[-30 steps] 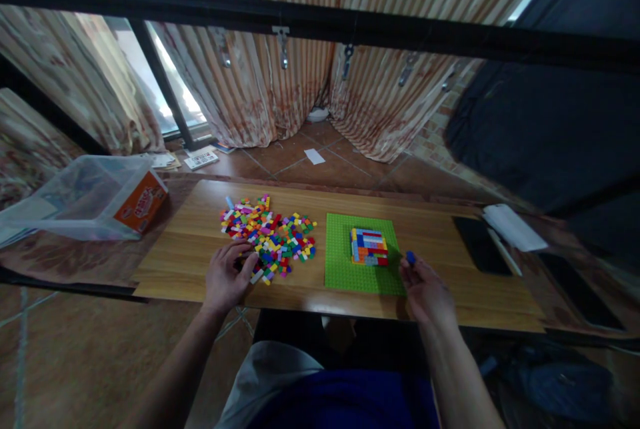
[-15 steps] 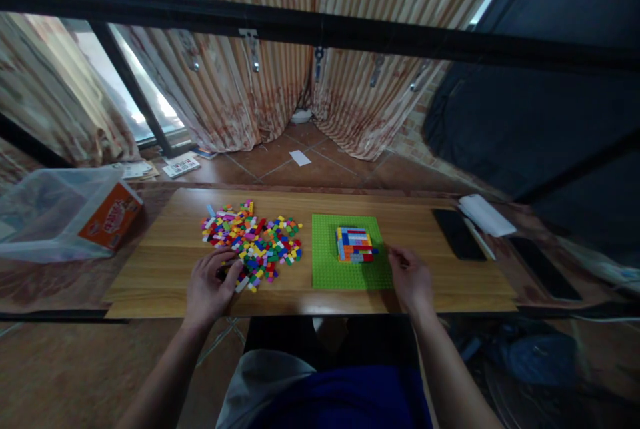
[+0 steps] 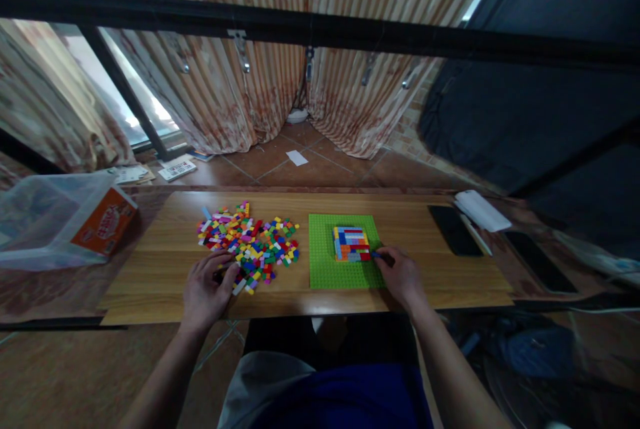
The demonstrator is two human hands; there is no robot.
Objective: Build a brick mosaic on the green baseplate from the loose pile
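A flat block of many-coloured toy bricks [image 3: 351, 244] is built up on the green baseplate [image 3: 323, 276]. At the block's right edge my right hand [image 3: 401, 278] pinches a small blue brick [image 3: 376, 254] between thumb and fingertips. The brick sits beside the block's near right corner; whether it is fixed to it I cannot tell. My left hand [image 3: 206, 289] rests at the near left side of a loose pile of coloured bricks [image 3: 260, 246]. Its fingers are curved with the thumb apart, and no brick shows in its grasp.
All this lies on a wooden board [image 3: 400, 209]. A black phone-like slab [image 3: 454, 230] and a white folded item [image 3: 483, 210] lie to the right, with another dark slab [image 3: 540, 261] beyond. To the left stands a clear plastic bin [image 3: 45, 216] with an orange label.
My right hand has moved left, from beside the baseplate onto the blue brick at the block's edge. My left hand stays by the pile. The view has shifted slightly.
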